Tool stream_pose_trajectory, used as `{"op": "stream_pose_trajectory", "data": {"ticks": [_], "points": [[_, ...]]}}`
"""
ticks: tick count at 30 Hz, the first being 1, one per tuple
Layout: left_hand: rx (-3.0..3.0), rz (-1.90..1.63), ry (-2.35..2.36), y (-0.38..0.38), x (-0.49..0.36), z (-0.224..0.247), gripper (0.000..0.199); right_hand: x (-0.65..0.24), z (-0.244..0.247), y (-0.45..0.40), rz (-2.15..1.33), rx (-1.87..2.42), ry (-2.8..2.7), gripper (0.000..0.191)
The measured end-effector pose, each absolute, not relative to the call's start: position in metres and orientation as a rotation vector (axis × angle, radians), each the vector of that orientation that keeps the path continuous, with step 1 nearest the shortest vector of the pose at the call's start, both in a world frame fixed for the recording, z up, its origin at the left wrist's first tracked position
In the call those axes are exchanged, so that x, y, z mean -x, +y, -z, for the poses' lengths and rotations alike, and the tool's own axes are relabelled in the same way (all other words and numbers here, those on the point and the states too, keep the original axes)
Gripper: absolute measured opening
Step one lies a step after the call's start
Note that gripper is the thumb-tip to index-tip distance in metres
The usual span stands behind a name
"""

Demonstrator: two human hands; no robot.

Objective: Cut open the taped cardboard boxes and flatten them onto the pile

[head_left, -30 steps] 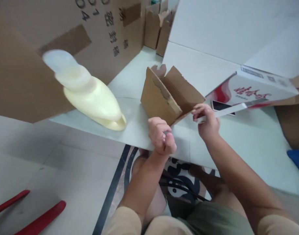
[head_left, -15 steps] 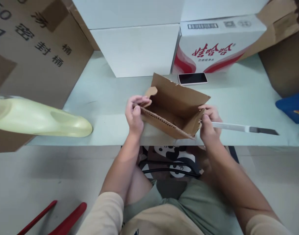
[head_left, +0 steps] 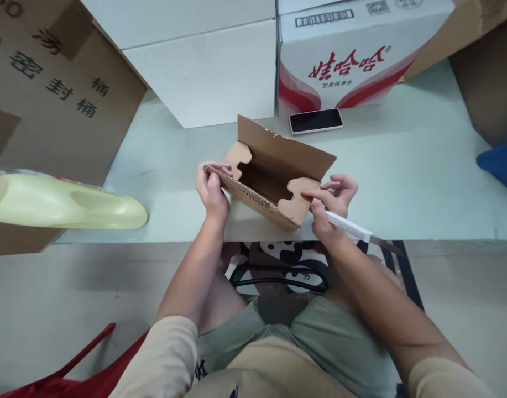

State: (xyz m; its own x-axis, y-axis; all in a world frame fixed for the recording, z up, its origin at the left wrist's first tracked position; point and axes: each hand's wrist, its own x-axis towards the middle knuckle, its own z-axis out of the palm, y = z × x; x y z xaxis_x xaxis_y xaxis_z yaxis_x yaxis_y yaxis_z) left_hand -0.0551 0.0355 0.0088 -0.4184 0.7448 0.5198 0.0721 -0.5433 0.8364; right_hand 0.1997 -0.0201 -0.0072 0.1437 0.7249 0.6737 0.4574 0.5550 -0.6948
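Observation:
A small brown cardboard box (head_left: 283,150) with its top open is tilted over the front of the table. My left hand (head_left: 214,193) grips its left end, thumb on the outside of the front wall and fingers over the edge. At the other end, my right hand (head_left: 330,225) touches the folded-in right flap (head_left: 298,198) with its index finger. That same hand holds a knife (head_left: 349,225) by its white handle, the blade pointing right and away from the box. The left flap (head_left: 240,153) leans inward. The box's bottom is in shadow.
Behind the box stand a white carton (head_left: 212,77) and a red-and-white carton (head_left: 340,72), with a phone (head_left: 316,121) before them. A large brown carton (head_left: 62,121) and a pale yellow object (head_left: 71,202) are left; a blue object (head_left: 502,166) is right.
My right hand has shifted from gripping the right edge to touching the right flap, which now folds inward over the opening. The knife has swung to point downward right.

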Motion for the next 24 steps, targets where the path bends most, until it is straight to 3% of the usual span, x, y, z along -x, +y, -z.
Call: {"op": "stream_pose_trajectory", "data": {"ticks": [7, 12, 19, 24], "points": [[-1.517, -1.924, 1.191, 0.051, 0.056, 0.003, 0.042, -0.213, 0.003, -0.029, -0.556, 0.795, -1.477, 0.044], [-1.696, -1.880, 1.261, 0.042, 0.059, 0.010, 0.041, -0.206, 0.003, -0.033, -0.700, 0.729, -1.297, 0.035], [-2.195, -1.657, 1.301, 0.042, 0.064, -0.014, 0.032, -0.198, 0.004, -0.026, -0.542, 0.697, -1.452, 0.059], [-2.356, -1.608, 1.297, 0.042, 0.064, -0.018, 0.032, -0.200, 0.006, -0.027, -0.515, 0.762, -1.500, 0.061]]}}
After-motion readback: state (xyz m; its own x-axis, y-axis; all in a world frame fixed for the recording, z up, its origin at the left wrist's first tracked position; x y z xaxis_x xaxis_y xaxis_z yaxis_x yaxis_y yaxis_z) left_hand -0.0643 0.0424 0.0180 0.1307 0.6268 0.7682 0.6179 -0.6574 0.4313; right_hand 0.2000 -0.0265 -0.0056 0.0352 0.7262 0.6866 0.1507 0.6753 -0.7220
